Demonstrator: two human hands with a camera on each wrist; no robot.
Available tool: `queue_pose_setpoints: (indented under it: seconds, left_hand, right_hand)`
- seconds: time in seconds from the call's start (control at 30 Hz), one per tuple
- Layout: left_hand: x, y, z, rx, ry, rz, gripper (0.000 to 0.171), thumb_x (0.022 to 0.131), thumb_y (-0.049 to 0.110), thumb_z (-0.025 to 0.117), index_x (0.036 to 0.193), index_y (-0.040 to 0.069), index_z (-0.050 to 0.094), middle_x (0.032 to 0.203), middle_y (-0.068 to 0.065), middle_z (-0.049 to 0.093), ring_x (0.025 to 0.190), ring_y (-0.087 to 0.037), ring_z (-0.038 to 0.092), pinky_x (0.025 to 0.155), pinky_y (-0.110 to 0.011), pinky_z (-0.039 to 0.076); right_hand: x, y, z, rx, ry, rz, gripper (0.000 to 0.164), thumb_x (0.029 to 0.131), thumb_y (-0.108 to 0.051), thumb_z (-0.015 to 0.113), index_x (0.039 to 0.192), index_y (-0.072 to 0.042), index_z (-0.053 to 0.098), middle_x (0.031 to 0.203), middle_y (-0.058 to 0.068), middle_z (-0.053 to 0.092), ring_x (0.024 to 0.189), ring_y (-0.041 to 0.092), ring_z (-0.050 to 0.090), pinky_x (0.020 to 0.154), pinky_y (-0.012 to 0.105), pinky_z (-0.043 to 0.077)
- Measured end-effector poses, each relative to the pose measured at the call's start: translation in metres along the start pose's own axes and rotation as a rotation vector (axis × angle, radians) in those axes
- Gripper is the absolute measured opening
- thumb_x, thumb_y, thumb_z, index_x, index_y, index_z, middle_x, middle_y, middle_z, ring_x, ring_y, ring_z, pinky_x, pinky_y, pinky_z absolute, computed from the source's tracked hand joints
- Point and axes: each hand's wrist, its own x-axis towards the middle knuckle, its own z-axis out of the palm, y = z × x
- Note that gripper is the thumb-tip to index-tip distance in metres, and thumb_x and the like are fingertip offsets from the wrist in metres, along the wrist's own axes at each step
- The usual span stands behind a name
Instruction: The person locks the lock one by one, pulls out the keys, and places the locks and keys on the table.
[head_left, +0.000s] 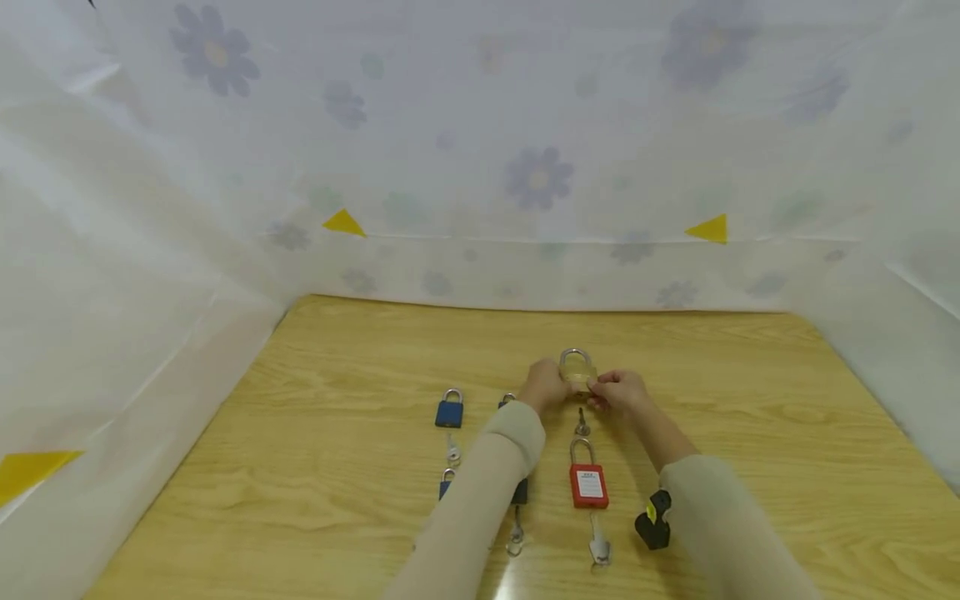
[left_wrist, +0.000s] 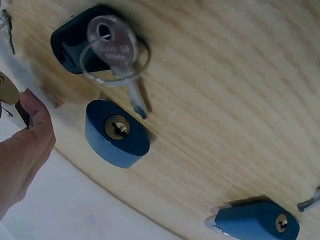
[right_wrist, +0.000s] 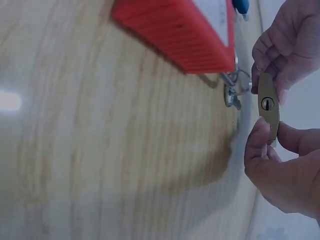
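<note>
A brass padlock [head_left: 581,375] with a silver shackle is held upright between both hands, above the wooden table. My left hand [head_left: 545,385] grips its left side, while the fingers of my right hand [head_left: 621,390] pinch its right side. In the right wrist view, the keyhole on the underside of the brass padlock [right_wrist: 268,103] faces the camera, with fingertips on both ends. Only a part of it shows at the left edge of the left wrist view. A small key [head_left: 582,425] on a ring lies just below it, nearest the hands.
A red padlock [head_left: 588,486] with a white label and its key [head_left: 599,546] lie nearer. Blue padlocks [head_left: 449,413] and a dark padlock [left_wrist: 67,45] with keys are on the left, partly behind the left sleeve. A black piece [head_left: 654,522] with yellow lies by the right sleeve.
</note>
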Motion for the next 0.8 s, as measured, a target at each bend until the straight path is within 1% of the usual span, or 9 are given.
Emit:
queue_pose_setpoints:
  seconds: [0.17, 0.3, 0.4, 0.47, 0.53, 0.6, 0.67, 0.73, 0.8]
  left_hand:
    - [0.002, -0.003, 0.010, 0.111, 0.057, 0.015, 0.022, 0.080, 0.011, 0.072, 0.090, -0.006, 0.063, 0.078, -0.009, 0.061, 0.066, -0.015, 0.051, 0.064, -0.023, 0.049]
    - [0.003, -0.003, 0.014, 0.169, 0.081, 0.027, 0.021, 0.080, 0.013, 0.072, 0.080, -0.005, 0.064, 0.068, -0.005, 0.055, 0.060, -0.012, 0.045, 0.057, -0.021, 0.045]
    - [0.005, -0.003, 0.015, 0.174, 0.105, 0.029, 0.022, 0.080, 0.015, 0.073, 0.078, -0.004, 0.064, 0.069, -0.006, 0.057, 0.060, -0.012, 0.045, 0.059, -0.021, 0.045]
    - [0.005, -0.001, 0.016, 0.167, 0.128, 0.032, 0.021, 0.079, 0.014, 0.074, 0.078, -0.005, 0.064, 0.073, -0.008, 0.060, 0.062, -0.013, 0.047, 0.061, -0.022, 0.047]
    - [0.005, 0.000, 0.016, 0.152, 0.141, 0.021, 0.021, 0.078, 0.013, 0.074, 0.081, -0.006, 0.065, 0.078, -0.010, 0.063, 0.066, -0.014, 0.050, 0.064, -0.024, 0.049]
    - [0.007, 0.000, 0.017, 0.143, 0.138, 0.003, 0.022, 0.077, 0.012, 0.075, 0.082, -0.007, 0.065, 0.083, -0.014, 0.066, 0.069, -0.016, 0.055, 0.067, -0.027, 0.052]
    - [0.017, -0.006, 0.022, 0.147, 0.134, -0.004, 0.024, 0.076, 0.013, 0.076, 0.083, -0.007, 0.066, 0.086, -0.015, 0.067, 0.073, -0.018, 0.059, 0.069, -0.029, 0.053]
    - [0.037, -0.018, 0.031, 0.170, 0.125, 0.007, 0.026, 0.075, 0.017, 0.078, 0.082, -0.005, 0.066, 0.087, -0.015, 0.067, 0.076, -0.019, 0.061, 0.071, -0.029, 0.053]
    - [0.066, -0.042, 0.049, 0.222, 0.179, 0.089, 0.028, 0.072, 0.023, 0.080, 0.076, -0.001, 0.066, 0.082, -0.012, 0.067, 0.073, -0.016, 0.059, 0.065, -0.026, 0.051]
  right_hand:
    - [0.001, 0.012, 0.002, -0.132, 0.069, -0.004, 0.031, 0.090, -0.007, 0.056, 0.109, 0.017, 0.049, 0.065, -0.002, 0.056, 0.058, 0.006, 0.051, 0.054, 0.017, 0.046]
    - [0.002, 0.015, 0.004, -0.155, 0.106, -0.015, 0.032, 0.090, -0.007, 0.056, 0.110, 0.017, 0.049, 0.067, 0.002, 0.056, 0.059, 0.008, 0.051, 0.053, 0.017, 0.045]
    - [0.000, 0.013, 0.006, -0.141, 0.126, -0.035, 0.031, 0.090, -0.005, 0.056, 0.109, 0.019, 0.048, 0.068, 0.005, 0.056, 0.055, 0.007, 0.053, 0.051, 0.017, 0.048]
    - [0.000, 0.012, 0.008, -0.135, 0.133, -0.050, 0.030, 0.091, -0.003, 0.055, 0.109, 0.020, 0.047, 0.068, 0.006, 0.056, 0.053, 0.006, 0.054, 0.050, 0.017, 0.050]
    - [0.000, 0.012, 0.011, -0.135, 0.139, -0.054, 0.029, 0.091, -0.002, 0.054, 0.109, 0.020, 0.047, 0.069, 0.007, 0.056, 0.051, 0.006, 0.055, 0.050, 0.018, 0.052]
    - [0.000, 0.012, 0.013, -0.145, 0.145, -0.051, 0.029, 0.091, -0.002, 0.054, 0.109, 0.020, 0.047, 0.071, 0.008, 0.056, 0.052, 0.006, 0.056, 0.051, 0.019, 0.053]
    - [0.001, 0.013, 0.015, -0.165, 0.161, -0.042, 0.030, 0.091, -0.003, 0.054, 0.110, 0.019, 0.048, 0.073, 0.009, 0.057, 0.053, 0.006, 0.056, 0.052, 0.019, 0.053]
    - [0.001, 0.013, 0.016, -0.175, 0.180, -0.034, 0.031, 0.091, -0.004, 0.054, 0.111, 0.019, 0.048, 0.072, 0.009, 0.058, 0.053, 0.006, 0.055, 0.052, 0.019, 0.053]
    - [0.001, 0.013, 0.017, -0.157, 0.202, -0.034, 0.031, 0.091, -0.004, 0.055, 0.111, 0.019, 0.049, 0.070, 0.008, 0.058, 0.051, 0.006, 0.055, 0.051, 0.019, 0.053]
